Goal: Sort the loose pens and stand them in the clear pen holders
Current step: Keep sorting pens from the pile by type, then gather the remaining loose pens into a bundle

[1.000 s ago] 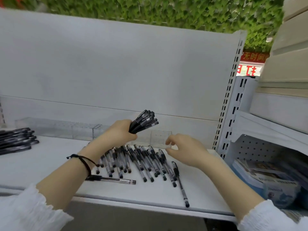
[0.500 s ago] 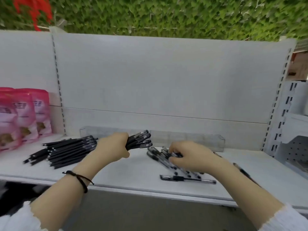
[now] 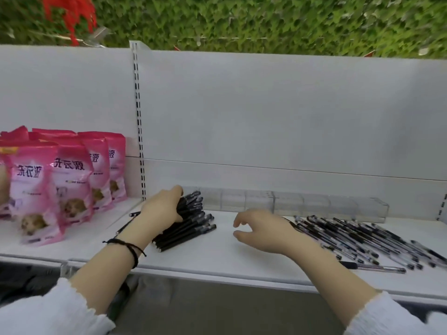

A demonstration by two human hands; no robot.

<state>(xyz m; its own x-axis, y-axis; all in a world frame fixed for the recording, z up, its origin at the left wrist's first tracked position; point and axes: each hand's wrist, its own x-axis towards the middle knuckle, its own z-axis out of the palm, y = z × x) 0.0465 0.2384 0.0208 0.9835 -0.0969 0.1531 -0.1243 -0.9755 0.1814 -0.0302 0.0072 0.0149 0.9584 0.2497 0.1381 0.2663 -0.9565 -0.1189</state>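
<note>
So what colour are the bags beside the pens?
Pink. The bags show best in the head view.

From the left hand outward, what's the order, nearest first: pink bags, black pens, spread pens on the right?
1. Black pens: gripped by the left hand.
2. Pink bags: standing to its left.
3. Spread pens: far right, past the right hand.

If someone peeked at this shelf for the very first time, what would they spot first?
Probably the bright pink bags standing at the left end of the shelf. Next comes the left hand gripping a bunch of black pens in the middle. The empty right hand is beside a spread of clear pens lying on the right.
</note>
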